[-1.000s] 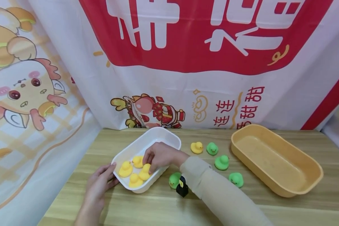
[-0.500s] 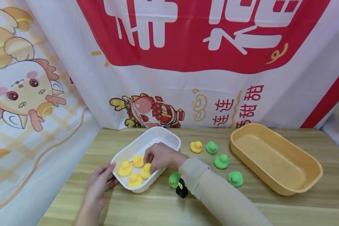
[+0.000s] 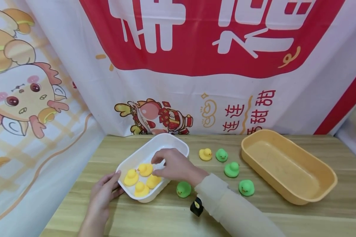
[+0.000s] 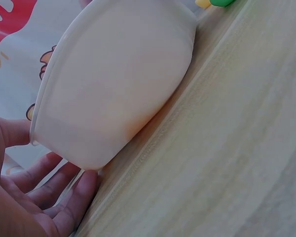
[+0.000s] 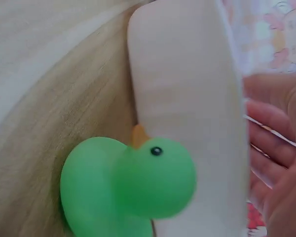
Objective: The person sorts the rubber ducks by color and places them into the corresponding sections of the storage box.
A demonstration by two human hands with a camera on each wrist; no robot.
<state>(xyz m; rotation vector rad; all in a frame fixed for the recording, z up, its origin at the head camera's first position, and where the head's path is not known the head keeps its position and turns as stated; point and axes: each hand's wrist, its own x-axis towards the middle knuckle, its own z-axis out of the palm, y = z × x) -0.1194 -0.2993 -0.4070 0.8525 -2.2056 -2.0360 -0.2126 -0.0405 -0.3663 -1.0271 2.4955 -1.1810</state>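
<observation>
**Part of the work looks done, and part remains**

Nearest on the left, the left hand (image 3: 102, 189) grips the near-left corner of the white basin (image 3: 169, 141), with the thumb on its rim. In the near end of this basin lie four yellow ducks (image 3: 141, 189); this part I judge as done. The right hand (image 3: 178, 166) is over the basin's right side, its thumb and fingers apart, holding nothing; if it touches the duck below, I cannot tell.

Just right of the basin, one green duck (image 3: 184, 190) sits on the desk (image 3: 154, 219). Farther right are a second green duck (image 3: 246, 188), then a third green duck (image 3: 232, 170), and beyond them a fourth green duck (image 3: 221, 155) beside a single yellow duck (image 3: 205, 154). These five seem left to do. The tan basin (image 3: 284, 166) stands at the far right.
</observation>
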